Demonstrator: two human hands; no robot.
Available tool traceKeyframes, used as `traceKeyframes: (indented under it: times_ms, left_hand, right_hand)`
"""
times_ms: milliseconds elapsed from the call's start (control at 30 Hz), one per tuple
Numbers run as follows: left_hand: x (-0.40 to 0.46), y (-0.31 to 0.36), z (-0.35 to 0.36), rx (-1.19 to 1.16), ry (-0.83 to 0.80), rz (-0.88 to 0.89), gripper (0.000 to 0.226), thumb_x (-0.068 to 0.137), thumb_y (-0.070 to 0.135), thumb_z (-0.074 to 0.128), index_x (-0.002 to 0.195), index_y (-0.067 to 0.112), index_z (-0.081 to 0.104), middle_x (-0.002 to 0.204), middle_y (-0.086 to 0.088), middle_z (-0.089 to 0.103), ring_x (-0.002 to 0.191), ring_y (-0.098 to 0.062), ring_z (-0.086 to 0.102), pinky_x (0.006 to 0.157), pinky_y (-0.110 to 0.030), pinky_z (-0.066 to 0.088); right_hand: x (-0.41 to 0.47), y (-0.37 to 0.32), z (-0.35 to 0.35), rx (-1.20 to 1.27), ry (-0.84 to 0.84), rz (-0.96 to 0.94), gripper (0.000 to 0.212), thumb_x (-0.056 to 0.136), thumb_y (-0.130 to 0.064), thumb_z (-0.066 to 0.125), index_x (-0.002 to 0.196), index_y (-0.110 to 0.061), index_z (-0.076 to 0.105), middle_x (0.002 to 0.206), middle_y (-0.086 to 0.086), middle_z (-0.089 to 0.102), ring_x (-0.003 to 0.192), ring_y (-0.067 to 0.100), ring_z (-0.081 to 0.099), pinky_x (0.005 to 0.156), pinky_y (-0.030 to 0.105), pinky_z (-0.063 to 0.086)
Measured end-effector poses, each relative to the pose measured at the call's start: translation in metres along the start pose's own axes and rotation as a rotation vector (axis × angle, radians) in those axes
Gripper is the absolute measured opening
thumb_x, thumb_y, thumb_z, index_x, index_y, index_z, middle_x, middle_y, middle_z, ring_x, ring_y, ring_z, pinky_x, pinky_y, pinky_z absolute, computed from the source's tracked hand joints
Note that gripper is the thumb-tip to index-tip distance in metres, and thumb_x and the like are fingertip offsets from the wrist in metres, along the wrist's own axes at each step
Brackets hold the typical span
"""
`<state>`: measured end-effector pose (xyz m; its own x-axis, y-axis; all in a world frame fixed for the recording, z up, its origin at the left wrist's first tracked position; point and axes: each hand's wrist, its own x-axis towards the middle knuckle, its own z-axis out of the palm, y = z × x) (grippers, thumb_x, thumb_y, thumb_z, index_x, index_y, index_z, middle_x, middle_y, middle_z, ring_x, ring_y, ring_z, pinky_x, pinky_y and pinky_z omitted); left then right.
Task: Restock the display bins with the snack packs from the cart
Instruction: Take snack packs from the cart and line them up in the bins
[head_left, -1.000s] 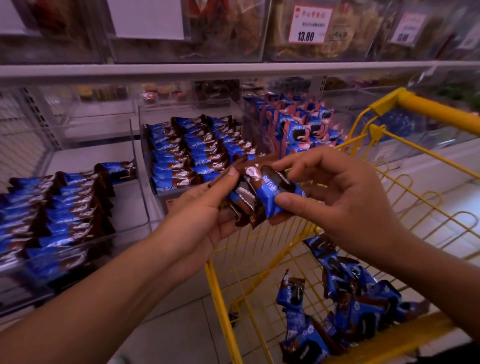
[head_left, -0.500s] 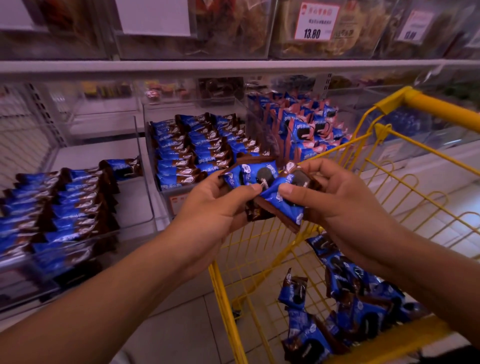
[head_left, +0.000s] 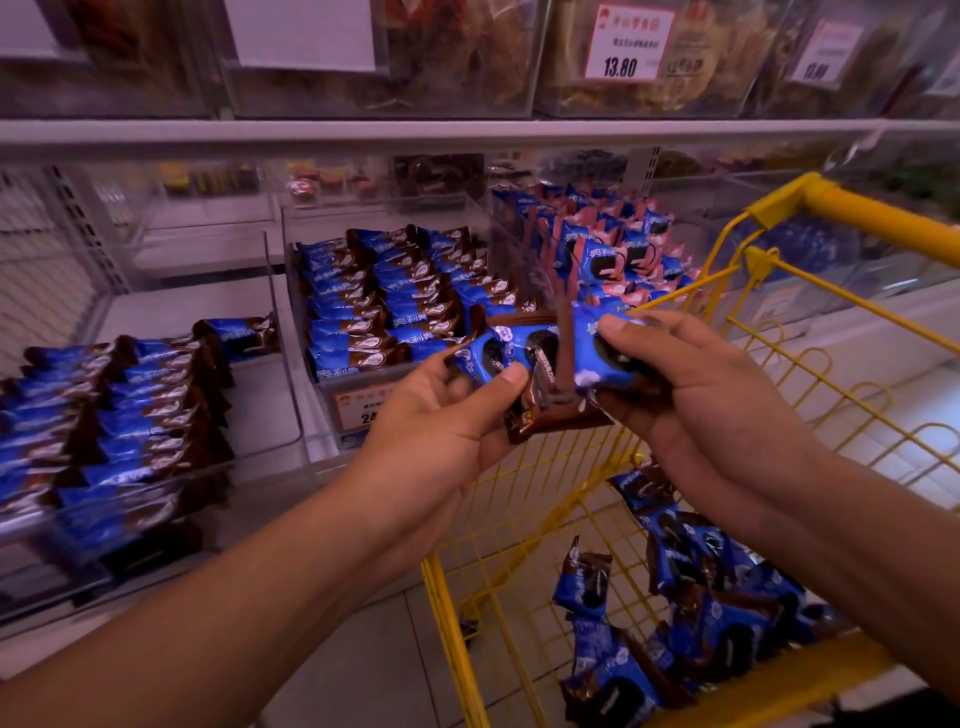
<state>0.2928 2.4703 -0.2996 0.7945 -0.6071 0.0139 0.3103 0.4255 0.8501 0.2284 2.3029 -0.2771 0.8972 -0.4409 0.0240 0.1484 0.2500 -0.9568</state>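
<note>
A small stack of blue-and-brown cookie packs (head_left: 524, 364) is held between both hands above the rim of the yellow cart (head_left: 878, 218), just in front of the middle display bin (head_left: 332, 415). The left hand (head_left: 441, 431) is wrapped under the stack, thumb pressed on top; the right hand (head_left: 696, 384) pinches one pack (head_left: 602, 348) at the stack's right end. Judged from this, the packs are being squared up before placement. They are best aligned face-up, matching the tidy rows already in the bin, and then slid into the gap at its front. More packs lie loose in the cart.
</note>
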Motion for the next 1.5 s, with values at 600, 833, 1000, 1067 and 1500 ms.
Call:
traceKeyframes:
  times_ms: [600, 833, 1000, 1067, 1500]
  left_hand:
    - [-0.003, -0.008, 0.0, 0.327, 0.066, 0.208, 0.026, 0.093, 0.01, 0.061, 0.119, 0.013, 0.061, 0.104, -0.001, 0.076, 0.096, -0.014, 0.072, 0.078, -0.019, 0.055]
    - [-0.006, -0.002, 0.003, 0.623, 0.059, 0.305, 0.018, 0.096, 0.015, 0.057, 0.111, 0.021, 0.066, 0.089, 0.012, 0.072, 0.068, 0.003, 0.058, 0.061, -0.011, 0.046]
    - [-0.01, 0.019, -0.001, 0.785, 0.06, 0.373, 0.019, 0.097, 0.021, 0.056, 0.108, 0.028, 0.069, 0.102, -0.009, 0.067, 0.083, -0.022, 0.063, 0.071, -0.032, 0.053]
    - [-0.014, 0.035, -0.009, 0.88, 0.084, 0.395, 0.018, 0.097, 0.026, 0.055, 0.099, 0.022, 0.072, 0.098, -0.008, 0.062, 0.078, -0.01, 0.06, 0.069, -0.024, 0.048]
    - [-0.033, 0.151, -0.21, 1.92, 0.396, -0.27, 0.053, 0.101, 0.04, 0.043, 0.144, 0.008, 0.04, 0.15, -0.018, 0.04, 0.134, -0.034, 0.042, 0.108, -0.038, 0.036]
  right_hand:
    - [-0.01, 0.019, 0.015, -0.188, -0.179, 0.03, 0.046, 0.087, -0.054, 0.057, 0.108, -0.017, 0.073, 0.092, 0.007, 0.076, 0.071, 0.012, 0.071, 0.054, 0.025, 0.054]
    - [-0.004, 0.013, 0.013, -0.307, -0.198, -0.133, 0.051, 0.092, -0.059, 0.054, 0.108, -0.012, 0.068, 0.08, 0.004, 0.072, 0.064, 0.015, 0.069, 0.049, 0.023, 0.051]
    - [-0.006, 0.0, 0.024, -0.241, -0.319, -0.04, 0.056, 0.08, -0.059, 0.067, 0.109, -0.011, 0.068, 0.076, 0.003, 0.072, 0.06, 0.015, 0.068, 0.046, 0.023, 0.049]
    - [-0.004, -0.007, 0.035, -0.215, -0.343, -0.009, 0.058, 0.079, -0.055, 0.072, 0.11, -0.006, 0.07, 0.082, 0.011, 0.074, 0.063, 0.022, 0.068, 0.051, 0.027, 0.051]
    - [0.067, -0.003, 0.24, -1.501, -0.832, -0.886, 0.048, 0.071, -0.065, 0.074, 0.088, -0.023, 0.058, 0.084, -0.003, 0.063, 0.077, 0.017, 0.058, 0.067, 0.03, 0.042]
